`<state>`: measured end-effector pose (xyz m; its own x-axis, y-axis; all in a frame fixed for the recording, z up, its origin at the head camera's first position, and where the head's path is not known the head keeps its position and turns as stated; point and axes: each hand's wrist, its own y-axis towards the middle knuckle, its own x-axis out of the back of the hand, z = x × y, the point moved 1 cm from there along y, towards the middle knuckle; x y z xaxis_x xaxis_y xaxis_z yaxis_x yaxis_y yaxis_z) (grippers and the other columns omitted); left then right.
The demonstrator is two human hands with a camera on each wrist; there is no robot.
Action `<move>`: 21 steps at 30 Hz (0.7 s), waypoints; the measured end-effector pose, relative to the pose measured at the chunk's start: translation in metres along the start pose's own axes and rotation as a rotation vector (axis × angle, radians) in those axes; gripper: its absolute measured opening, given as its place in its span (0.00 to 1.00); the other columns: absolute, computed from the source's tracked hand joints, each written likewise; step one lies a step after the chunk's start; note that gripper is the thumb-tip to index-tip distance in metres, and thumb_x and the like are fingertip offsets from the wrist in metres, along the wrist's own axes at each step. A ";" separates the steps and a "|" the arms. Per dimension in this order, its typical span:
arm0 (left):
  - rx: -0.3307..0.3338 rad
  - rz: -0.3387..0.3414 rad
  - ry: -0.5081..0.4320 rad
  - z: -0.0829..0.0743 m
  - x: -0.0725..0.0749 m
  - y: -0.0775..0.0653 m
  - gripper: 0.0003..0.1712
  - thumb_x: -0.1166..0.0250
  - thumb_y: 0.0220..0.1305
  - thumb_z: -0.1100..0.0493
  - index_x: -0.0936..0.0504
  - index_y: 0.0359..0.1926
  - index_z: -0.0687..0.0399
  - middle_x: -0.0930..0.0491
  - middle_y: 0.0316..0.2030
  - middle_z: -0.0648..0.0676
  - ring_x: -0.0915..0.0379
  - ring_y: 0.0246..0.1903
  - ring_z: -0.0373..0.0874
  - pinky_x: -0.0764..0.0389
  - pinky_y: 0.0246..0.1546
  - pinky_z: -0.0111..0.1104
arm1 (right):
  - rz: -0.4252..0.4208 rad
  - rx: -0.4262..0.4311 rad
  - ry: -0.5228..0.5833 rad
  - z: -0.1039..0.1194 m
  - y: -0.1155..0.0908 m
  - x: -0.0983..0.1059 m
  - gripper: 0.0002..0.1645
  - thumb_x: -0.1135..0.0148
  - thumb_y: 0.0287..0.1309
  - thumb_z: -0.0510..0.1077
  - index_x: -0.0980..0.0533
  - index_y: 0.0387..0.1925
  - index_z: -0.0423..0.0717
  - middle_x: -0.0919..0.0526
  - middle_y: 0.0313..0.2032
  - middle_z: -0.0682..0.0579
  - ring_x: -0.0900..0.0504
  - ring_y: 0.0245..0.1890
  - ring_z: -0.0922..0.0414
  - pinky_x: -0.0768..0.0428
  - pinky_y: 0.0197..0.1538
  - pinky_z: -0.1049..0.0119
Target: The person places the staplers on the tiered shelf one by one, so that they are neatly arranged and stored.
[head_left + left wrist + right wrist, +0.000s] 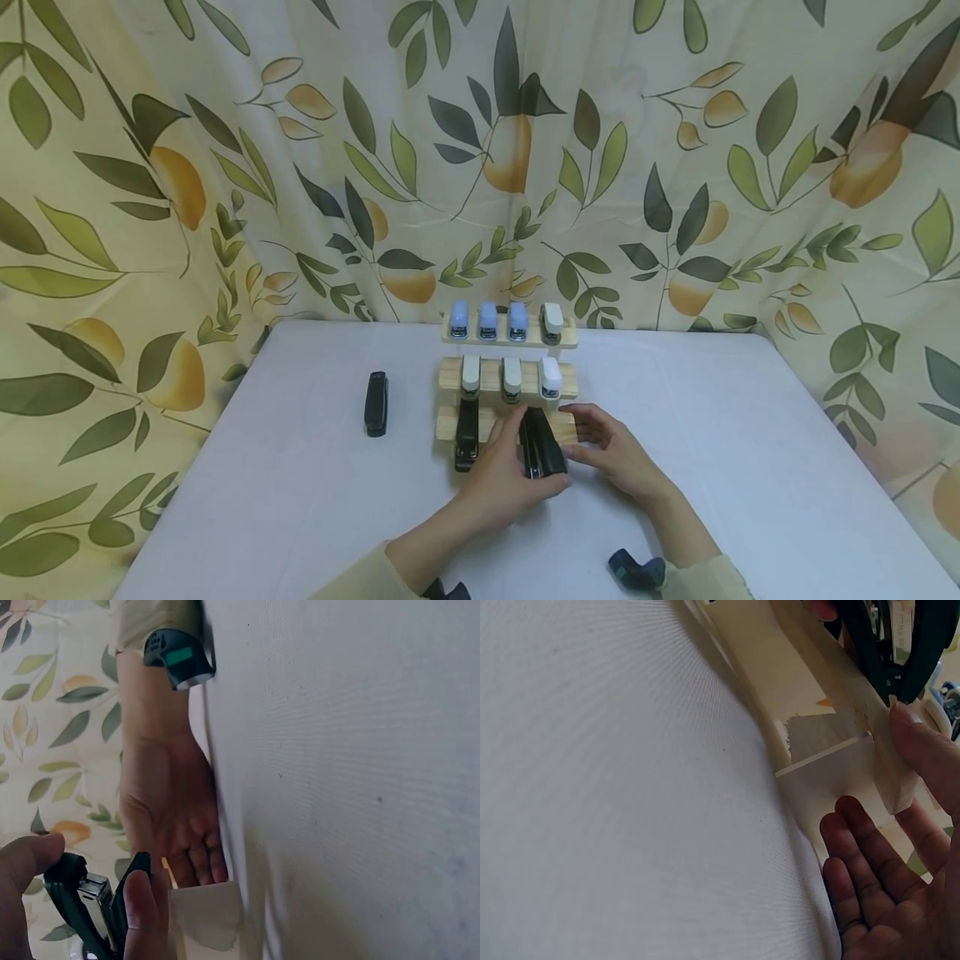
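A black stapler is gripped by my left hand, thumb on its near end and fingers along its left side. It is tilted over the right part of the lowest tier of a wooden step rack. In the left wrist view the stapler shows its metal inner rail between spread arms. My right hand holds the right end of that tier, thumb in front and index finger behind; its other fingers curve loosely below the board in the right wrist view. Another black stapler lies on the tier's left part.
Small white staplers stand on the middle tier. Small blue staplers and a whitish one fill the top tier. A third black stapler lies on the white table at left. A leaf-patterned curtain hangs behind.
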<state>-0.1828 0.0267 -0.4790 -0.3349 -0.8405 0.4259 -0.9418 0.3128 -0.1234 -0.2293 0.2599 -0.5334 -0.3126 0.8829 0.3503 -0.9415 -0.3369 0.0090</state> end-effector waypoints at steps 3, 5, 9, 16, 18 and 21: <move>-0.004 -0.024 0.044 -0.001 -0.002 0.002 0.63 0.24 0.55 0.34 0.49 0.83 0.42 0.37 0.74 0.57 0.31 0.63 0.53 0.24 0.59 0.53 | 0.001 0.005 0.006 0.000 0.000 0.000 0.34 0.29 0.64 0.44 0.30 0.69 0.49 0.22 0.62 0.42 0.20 0.56 0.53 0.22 0.59 0.69; -0.007 -0.031 0.054 -0.002 -0.003 0.003 0.63 0.25 0.55 0.33 0.49 0.83 0.45 0.38 0.74 0.57 0.31 0.63 0.53 0.23 0.59 0.52 | -0.003 0.006 0.006 0.000 0.000 0.000 0.33 0.29 0.64 0.43 0.30 0.68 0.49 0.22 0.62 0.43 0.20 0.56 0.54 0.22 0.59 0.70; -0.002 -0.032 0.065 -0.004 -0.005 0.005 0.64 0.26 0.56 0.32 0.49 0.83 0.48 0.41 0.76 0.57 0.31 0.65 0.54 0.24 0.61 0.52 | -0.010 0.006 0.002 0.000 0.000 0.000 0.33 0.29 0.64 0.43 0.30 0.69 0.47 0.21 0.62 0.42 0.20 0.56 0.55 0.22 0.59 0.70; -0.011 -0.033 0.073 -0.008 -0.007 0.007 0.61 0.29 0.60 0.32 0.49 0.82 0.53 0.48 0.81 0.57 0.42 0.76 0.62 0.32 0.70 0.59 | -0.015 -0.023 0.023 0.001 0.000 0.000 0.34 0.28 0.63 0.44 0.30 0.69 0.49 0.22 0.63 0.44 0.20 0.56 0.54 0.22 0.59 0.69; -0.015 -0.033 0.072 -0.010 -0.007 0.008 0.60 0.29 0.61 0.33 0.48 0.82 0.55 0.49 0.82 0.57 0.44 0.77 0.62 0.33 0.71 0.60 | -0.010 -0.011 0.023 0.001 0.000 0.000 0.34 0.29 0.64 0.43 0.30 0.69 0.49 0.22 0.63 0.43 0.20 0.56 0.54 0.22 0.59 0.68; -0.024 -0.027 0.060 -0.010 -0.006 0.009 0.58 0.31 0.62 0.33 0.46 0.81 0.57 0.49 0.82 0.57 0.45 0.78 0.62 0.34 0.72 0.59 | -0.007 0.005 0.027 0.001 0.000 0.000 0.33 0.30 0.65 0.43 0.29 0.68 0.49 0.22 0.62 0.43 0.20 0.56 0.54 0.22 0.59 0.68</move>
<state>-0.1887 0.0388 -0.4731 -0.3061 -0.8210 0.4820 -0.9493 0.3012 -0.0898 -0.2289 0.2599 -0.5328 -0.3095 0.8938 0.3245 -0.9431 -0.3322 0.0156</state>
